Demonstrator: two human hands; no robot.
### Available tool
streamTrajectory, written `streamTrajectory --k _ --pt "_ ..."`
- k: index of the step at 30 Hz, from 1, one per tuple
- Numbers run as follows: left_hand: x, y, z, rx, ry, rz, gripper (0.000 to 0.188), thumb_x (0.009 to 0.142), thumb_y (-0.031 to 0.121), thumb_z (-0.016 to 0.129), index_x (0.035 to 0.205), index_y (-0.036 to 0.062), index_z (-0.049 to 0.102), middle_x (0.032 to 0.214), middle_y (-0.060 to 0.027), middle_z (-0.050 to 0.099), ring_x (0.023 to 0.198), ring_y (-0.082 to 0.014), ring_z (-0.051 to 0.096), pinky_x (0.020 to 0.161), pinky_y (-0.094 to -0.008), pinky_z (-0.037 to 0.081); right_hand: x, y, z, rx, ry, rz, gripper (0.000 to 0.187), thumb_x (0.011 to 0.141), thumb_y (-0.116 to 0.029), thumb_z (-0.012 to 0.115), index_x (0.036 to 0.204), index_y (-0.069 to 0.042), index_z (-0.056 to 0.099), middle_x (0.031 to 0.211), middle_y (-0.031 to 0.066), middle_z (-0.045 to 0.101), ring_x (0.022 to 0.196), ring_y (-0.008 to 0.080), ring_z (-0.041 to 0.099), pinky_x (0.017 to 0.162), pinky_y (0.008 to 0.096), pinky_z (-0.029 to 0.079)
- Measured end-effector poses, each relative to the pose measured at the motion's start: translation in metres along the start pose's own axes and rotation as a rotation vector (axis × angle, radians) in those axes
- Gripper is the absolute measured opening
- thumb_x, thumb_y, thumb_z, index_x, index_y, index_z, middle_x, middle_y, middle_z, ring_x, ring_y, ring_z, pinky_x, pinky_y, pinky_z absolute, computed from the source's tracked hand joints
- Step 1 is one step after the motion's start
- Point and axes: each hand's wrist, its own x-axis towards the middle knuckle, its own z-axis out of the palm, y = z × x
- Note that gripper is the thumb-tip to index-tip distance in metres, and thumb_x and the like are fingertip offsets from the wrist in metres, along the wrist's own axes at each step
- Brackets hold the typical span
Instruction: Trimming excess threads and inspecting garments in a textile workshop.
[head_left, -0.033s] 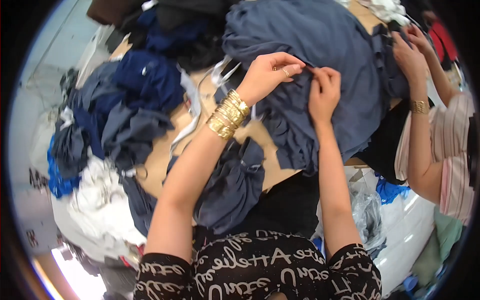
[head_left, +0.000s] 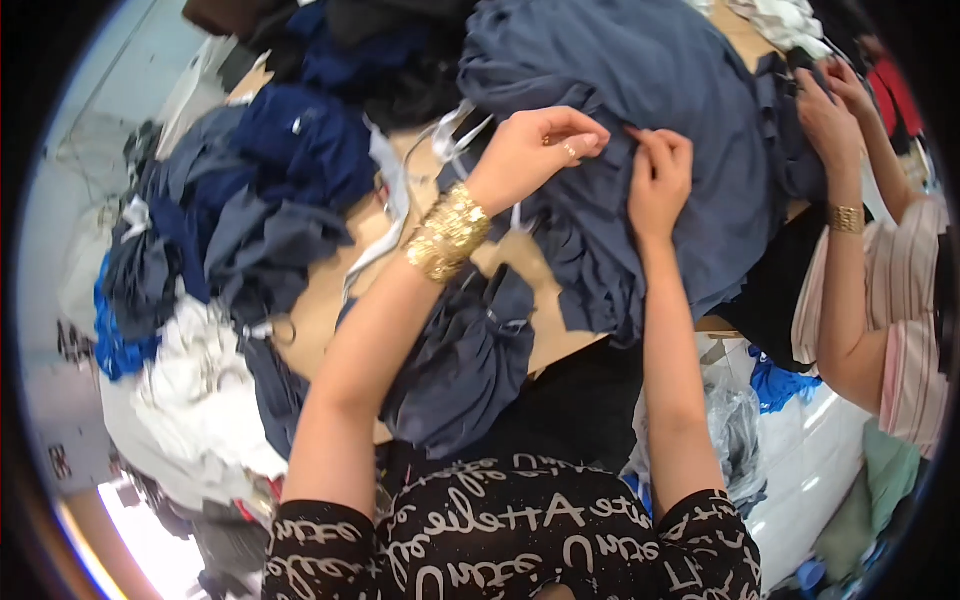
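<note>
A large heap of grey-blue cloth (head_left: 690, 90) fills the table in front of me. Over it my left hand (head_left: 545, 150) is closed, thumb and fingertips pinched together, with gold bangles on the wrist. Just to its right, my right hand (head_left: 662, 185) pinches too, its fingertips against the same cloth. A small gap separates the two pinches. Whatever lies between the fingers is too small to make out. Under my left forearm is a bunched dark grey garment (head_left: 455, 375).
Dark blue garments (head_left: 290, 150) and white cloth (head_left: 195, 390) are piled at left. White strips (head_left: 385, 225) and scissors (head_left: 283, 328) lie on the brown tabletop (head_left: 560, 335). At right, a co-worker's hands (head_left: 830, 115) handle dark cloth. Clear plastic (head_left: 735, 430) lies below.
My two hands are slightly farther apart, the right one having shifted a little to the right. Both stay pinched. The whole view has also shifted slightly.
</note>
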Motion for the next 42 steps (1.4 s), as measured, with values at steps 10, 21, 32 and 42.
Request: streamTrajectory --k 10,21,32,42 --pt "-0.246 0.000 -0.045 0.323 0.363 -0.390 0.017 0.084 0.012 0.059 0.097 0.0008 0.062 0.091 -0.0068 0.065 0.083 -0.0145 0.062 0.075 -0.0263 0.048 -0.085 -0.127 -0.048 0.300 -0.863 0.337 0.018 0.079 -0.015 0.066 0.092 -0.002 0.063 0.074 0.0082 0.057 0.062 0.0177 0.055 0.058 0.0260 0.046" --pt "-0.240 -0.014 -0.029 0.899 0.422 -0.222 0.046 0.074 0.029 0.068 0.111 0.0056 0.054 0.111 -0.0102 0.055 0.108 -0.0291 0.047 0.098 -0.0415 0.029 -0.115 -0.155 -0.016 0.209 -0.734 0.058 0.022 0.068 0.003 0.063 0.088 -0.004 0.064 0.077 0.0085 0.059 0.076 0.0266 0.055 0.069 0.0324 0.043" --pt "-0.253 0.043 -0.012 0.155 0.473 -0.161 0.028 0.079 0.018 0.068 0.095 -0.0006 0.055 0.083 -0.0041 0.055 0.076 -0.0106 0.054 0.073 -0.0246 0.046 -0.095 -0.214 -0.039 0.288 -0.432 -0.463 0.026 0.058 -0.003 0.065 0.083 -0.010 0.069 0.083 0.0000 0.059 0.076 0.0166 0.053 0.066 0.0294 0.039" --pt "-0.304 0.024 -0.014 -0.824 0.581 0.134 0.052 0.088 0.014 0.055 0.135 0.0076 0.033 0.131 -0.0056 0.043 0.121 -0.0180 0.041 0.103 -0.0341 0.031 -0.112 -0.264 -0.063 0.774 -1.049 -0.314 0.028 0.067 -0.002 0.066 0.094 -0.007 0.065 0.082 0.0055 0.060 0.056 0.0187 0.057 0.051 0.0277 0.047"
